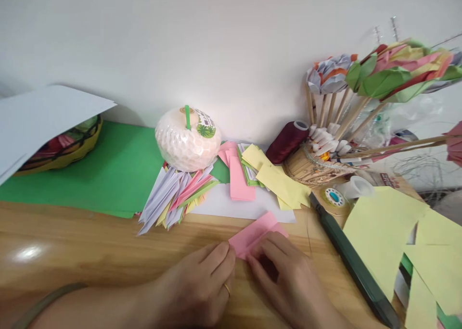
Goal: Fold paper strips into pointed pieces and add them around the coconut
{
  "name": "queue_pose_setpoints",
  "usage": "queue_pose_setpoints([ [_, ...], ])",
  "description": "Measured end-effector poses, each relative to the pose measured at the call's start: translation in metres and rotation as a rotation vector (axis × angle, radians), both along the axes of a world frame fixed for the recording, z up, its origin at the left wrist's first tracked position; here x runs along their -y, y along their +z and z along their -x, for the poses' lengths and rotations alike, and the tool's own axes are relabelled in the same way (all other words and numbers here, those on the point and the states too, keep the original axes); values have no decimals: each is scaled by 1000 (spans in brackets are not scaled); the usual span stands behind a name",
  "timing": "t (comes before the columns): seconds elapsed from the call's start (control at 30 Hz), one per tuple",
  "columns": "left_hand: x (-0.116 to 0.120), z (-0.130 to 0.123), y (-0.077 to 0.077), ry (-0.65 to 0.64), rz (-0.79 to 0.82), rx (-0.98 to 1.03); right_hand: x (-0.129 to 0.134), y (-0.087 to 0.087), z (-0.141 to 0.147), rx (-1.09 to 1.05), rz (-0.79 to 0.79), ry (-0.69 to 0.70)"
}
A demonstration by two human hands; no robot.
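Observation:
A small pink paper rectangle (254,232), with a crease along its length, lies between my two hands near the table's front. My left hand (205,281) is closed, its fingertips pinching the paper's left corner; a ring sits on one finger. My right hand (285,271) has its fingers curled over the paper's lower right edge, with the thumb beneath near that edge. Just beyond lie pink strips (241,177) and yellow strips (283,182) on a white sheet (220,201). Folded paper pieces (176,194) in several colours are bundled to the left.
A wrapped coconut (187,139) stands against the wall on green sheets (119,170). White sheets (54,120) cover a basket (72,151). To the right are a thread cone (287,141), paper flowers (404,71), a dark long cutter-like tool (355,261) and yellow paper (382,233).

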State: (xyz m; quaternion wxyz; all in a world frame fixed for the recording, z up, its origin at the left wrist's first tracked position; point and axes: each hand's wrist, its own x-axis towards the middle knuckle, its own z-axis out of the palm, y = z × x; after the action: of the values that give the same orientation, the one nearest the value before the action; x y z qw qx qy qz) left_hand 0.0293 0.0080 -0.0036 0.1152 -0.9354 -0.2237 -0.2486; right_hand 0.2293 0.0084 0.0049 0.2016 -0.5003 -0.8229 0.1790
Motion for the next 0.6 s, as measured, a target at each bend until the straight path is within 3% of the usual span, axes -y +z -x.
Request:
queue_pose_setpoints([
  [0.6,-2,-3,-3,29,76,-59,-2,1,1,45,2,-20],
])
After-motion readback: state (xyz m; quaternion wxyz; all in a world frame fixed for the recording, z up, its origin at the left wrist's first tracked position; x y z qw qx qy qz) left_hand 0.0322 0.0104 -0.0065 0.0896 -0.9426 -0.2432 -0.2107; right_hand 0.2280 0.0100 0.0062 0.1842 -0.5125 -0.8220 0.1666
